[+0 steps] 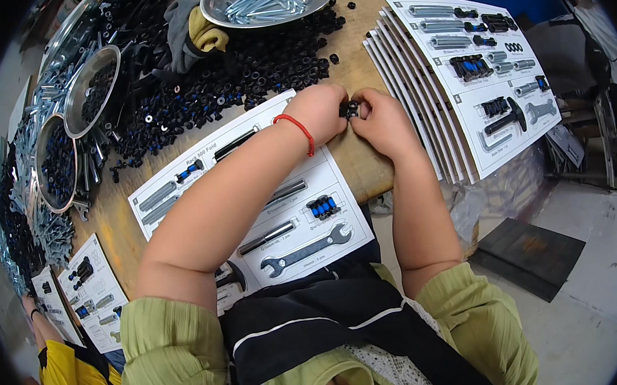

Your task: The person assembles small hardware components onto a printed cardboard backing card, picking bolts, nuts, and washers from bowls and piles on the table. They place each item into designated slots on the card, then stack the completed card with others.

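My left hand [322, 114], with a red cord at its wrist, meets my right hand [389, 124] over the table. Between their closed fingertips is a small cluster of black nuts [349, 109]; the fingers partly cover it. Beneath my left forearm lies a white card [352, 222] with a wrench [307, 250], black bolts with blue bands [322, 207] and metal sleeves [267, 237] on it. My forearm hides the card's middle. Right of my hands leans a stack of similar cards [465, 88], its top one bearing sleeves, bolts, rings and a wrench.
Loose black bolts and nuts [267, 66] are heaped beyond the card. A metal bowl of silver hex keys [268, 0] stands behind them, beside grey-and-yellow gloves [200, 32]. More bowls [93, 91] and wrenches [52, 228] are at left. Another person in yellow [77, 378] is at lower left.
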{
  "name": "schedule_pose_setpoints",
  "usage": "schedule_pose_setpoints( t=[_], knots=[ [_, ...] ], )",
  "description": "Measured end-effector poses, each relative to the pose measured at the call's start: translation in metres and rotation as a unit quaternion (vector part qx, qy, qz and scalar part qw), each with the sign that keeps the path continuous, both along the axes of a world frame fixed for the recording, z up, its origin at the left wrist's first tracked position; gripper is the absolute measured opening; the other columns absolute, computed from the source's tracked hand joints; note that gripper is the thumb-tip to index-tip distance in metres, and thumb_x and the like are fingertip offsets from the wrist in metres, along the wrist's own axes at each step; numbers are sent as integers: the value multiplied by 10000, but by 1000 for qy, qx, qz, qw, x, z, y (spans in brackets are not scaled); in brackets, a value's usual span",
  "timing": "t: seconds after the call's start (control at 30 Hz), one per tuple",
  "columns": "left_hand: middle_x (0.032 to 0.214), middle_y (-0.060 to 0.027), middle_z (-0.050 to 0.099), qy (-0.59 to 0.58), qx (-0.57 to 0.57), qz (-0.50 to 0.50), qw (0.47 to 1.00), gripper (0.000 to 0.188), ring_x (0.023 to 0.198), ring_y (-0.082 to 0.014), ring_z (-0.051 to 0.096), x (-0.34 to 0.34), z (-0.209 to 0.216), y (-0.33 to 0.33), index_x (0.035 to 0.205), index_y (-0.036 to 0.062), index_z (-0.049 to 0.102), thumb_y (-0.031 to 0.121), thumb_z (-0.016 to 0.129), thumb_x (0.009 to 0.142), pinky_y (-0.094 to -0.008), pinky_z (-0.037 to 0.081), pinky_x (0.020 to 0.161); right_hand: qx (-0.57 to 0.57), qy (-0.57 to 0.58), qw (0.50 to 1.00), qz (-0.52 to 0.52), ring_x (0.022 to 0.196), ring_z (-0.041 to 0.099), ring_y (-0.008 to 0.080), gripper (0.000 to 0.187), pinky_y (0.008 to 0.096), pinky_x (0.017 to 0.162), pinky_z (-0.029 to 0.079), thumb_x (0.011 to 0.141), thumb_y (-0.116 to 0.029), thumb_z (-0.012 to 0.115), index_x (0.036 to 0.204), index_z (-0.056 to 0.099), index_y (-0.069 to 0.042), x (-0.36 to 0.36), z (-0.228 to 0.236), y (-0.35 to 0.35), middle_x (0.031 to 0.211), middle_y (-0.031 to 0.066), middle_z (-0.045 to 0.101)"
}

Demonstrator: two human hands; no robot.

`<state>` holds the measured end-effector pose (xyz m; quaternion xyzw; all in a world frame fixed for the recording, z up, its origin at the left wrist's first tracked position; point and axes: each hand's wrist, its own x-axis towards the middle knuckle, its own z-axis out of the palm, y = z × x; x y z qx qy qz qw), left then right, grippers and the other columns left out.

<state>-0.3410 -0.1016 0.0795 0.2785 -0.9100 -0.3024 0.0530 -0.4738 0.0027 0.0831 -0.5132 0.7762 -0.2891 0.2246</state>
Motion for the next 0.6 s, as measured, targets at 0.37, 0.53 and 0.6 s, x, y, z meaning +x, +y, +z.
schedule_pose_setpoints(
  t=[0.37,0.53,0.6],
  knots=[
    [883,-114,701,48,-67,94,992,237,836,-289,674,41,34,-14,974,64,709,159,685,759,-393,548,764,0,53,998,-20,709,622,260,354,365,666,504,709,-98,725,1044,674,5,3,-5,-1,771,122,633],
    [927,-70,680,95,-68,195,974,334,785,-181,649,89,37,-30,1109,63,698,75,696,775,-311,545,757,2,50,999,-17,748,630,266,356,366,704,510,719,-102,728,1050,674,16,7,-3,-3,815,137,651],
    [979,-95,688,59,-43,196,978,308,824,-196,669,94,34,-26,1091,61,711,71,684,784,-319,549,784,-1,46,999,-20,749,630,268,362,366,707,511,720,-117,732,1054,676,12,9,-1,-4,822,138,656]
  ],
)
